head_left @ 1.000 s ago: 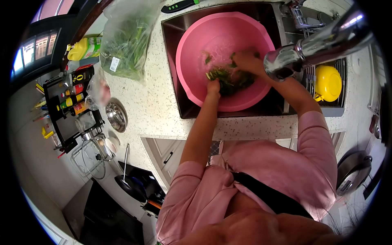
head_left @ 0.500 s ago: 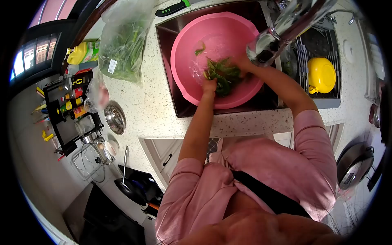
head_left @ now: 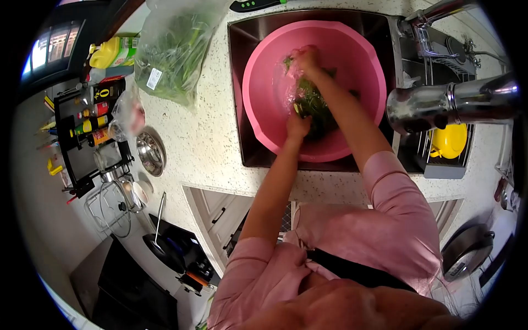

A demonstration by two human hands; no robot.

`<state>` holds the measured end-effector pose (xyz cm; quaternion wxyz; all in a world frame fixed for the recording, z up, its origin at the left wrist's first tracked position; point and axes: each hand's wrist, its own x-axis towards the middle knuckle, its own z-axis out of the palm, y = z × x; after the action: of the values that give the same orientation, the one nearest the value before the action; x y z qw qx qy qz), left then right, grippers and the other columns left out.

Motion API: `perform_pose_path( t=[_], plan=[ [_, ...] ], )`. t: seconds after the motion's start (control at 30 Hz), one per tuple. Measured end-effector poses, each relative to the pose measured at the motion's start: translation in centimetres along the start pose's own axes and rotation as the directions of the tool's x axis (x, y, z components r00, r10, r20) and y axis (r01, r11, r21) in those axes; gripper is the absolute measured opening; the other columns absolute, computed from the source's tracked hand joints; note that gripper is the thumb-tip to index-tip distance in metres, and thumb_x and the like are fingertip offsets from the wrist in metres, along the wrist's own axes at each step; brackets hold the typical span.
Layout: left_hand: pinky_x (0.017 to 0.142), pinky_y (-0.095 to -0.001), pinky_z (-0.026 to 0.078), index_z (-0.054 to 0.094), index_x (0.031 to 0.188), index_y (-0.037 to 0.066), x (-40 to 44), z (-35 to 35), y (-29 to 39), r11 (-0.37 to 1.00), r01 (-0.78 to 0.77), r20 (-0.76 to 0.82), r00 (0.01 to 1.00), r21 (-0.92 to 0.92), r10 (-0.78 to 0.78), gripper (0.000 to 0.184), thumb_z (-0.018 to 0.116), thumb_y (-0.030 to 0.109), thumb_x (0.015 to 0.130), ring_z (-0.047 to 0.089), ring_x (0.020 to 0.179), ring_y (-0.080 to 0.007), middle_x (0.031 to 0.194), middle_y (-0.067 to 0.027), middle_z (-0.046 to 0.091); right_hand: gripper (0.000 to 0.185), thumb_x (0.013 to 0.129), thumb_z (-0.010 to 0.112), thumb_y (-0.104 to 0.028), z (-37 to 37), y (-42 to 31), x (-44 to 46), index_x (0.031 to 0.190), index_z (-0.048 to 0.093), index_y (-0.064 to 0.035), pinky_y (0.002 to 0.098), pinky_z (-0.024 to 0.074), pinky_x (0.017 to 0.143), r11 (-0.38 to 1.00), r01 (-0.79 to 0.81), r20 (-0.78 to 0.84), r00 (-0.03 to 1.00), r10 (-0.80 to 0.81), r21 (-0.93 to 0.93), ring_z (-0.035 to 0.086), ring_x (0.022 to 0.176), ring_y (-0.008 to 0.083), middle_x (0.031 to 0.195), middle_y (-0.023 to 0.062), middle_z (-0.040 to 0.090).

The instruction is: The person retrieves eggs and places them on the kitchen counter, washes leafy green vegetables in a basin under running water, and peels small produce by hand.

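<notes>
A large pink basin with water in it sits in the dark sink. Dark leafy greens lie bunched in the basin's lower middle. My left hand is closed on the near side of this bunch, around its stems. My right arm crosses over the greens, and my right hand is at the far left part of the basin, fingers curled at a small loose green leaf. Splashing water partly blurs those fingertips.
A clear bag of greens lies left of the sink, near a black knife. The chrome faucet juts in at the right, over a rack with a yellow pot. A metal bowl and bottles stand left.
My right hand has moved from the right of the greens to the loose leaf at the far left. My left hand stays at the bunch. The view has shifted, and the faucet appears lower right.
</notes>
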<state>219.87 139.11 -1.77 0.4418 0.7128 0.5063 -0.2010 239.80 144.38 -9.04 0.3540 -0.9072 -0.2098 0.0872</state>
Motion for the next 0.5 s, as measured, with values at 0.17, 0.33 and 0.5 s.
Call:
perform_pose_path(
  t=[0.17, 0.33, 0.5],
  plan=[
    [0.088, -0.0421, 0.042, 0.036, 0.126, 0.006, -0.9, 0.1, 0.8, 0.979, -0.202, -0.165, 0.967, -0.015, 0.196, 0.068, 0.069, 0.026, 0.069, 0.053, 0.102, -0.0370, 0.108, -0.0218, 0.056, 0.017, 0.076, 0.064, -0.024, -3.1, -2.7, -1.5, 0.075, 0.059, -0.0073, 0.0310, 0.0401, 0.037, 0.548, -0.642, 0.551, 0.758, 0.349, 0.536, 0.054, 0.047, 0.0175, 0.057, 0.0040, 0.053],
    [0.086, -0.0426, 0.043, 0.039, 0.124, 0.007, 0.1, 0.6, 0.1, 0.995, -0.095, -0.089, 0.991, 0.025, 0.097, 0.065, 0.069, 0.027, 0.069, 0.054, 0.100, -0.0372, 0.107, -0.0211, 0.057, 0.004, 0.081, 0.057, -0.008, -1.0, -4.4, -2.9, 0.082, 0.058, -0.0038, 0.0288, 0.0423, 0.039, 0.415, -0.696, 0.685, 0.699, 0.205, 0.586, 0.055, 0.050, 0.0143, 0.062, 0.0040, 0.055],
    [0.083, -0.0424, 0.044, 0.047, 0.116, 0.006, -0.7, 0.1, 0.7, 0.991, -0.129, -0.113, 0.986, -0.023, 0.126, 0.057, 0.068, 0.031, 0.069, 0.055, 0.097, -0.0366, 0.104, -0.0190, 0.059, 0.017, 0.081, 0.056, -0.009, -6.3, -3.0, 0.2, 0.095, 0.058, 0.0006, 0.0260, 0.0430, 0.048, 0.636, -0.453, 0.647, 0.756, -0.097, 0.624, 0.053, 0.054, 0.0119, 0.067, 0.0059, 0.058]
  ],
)
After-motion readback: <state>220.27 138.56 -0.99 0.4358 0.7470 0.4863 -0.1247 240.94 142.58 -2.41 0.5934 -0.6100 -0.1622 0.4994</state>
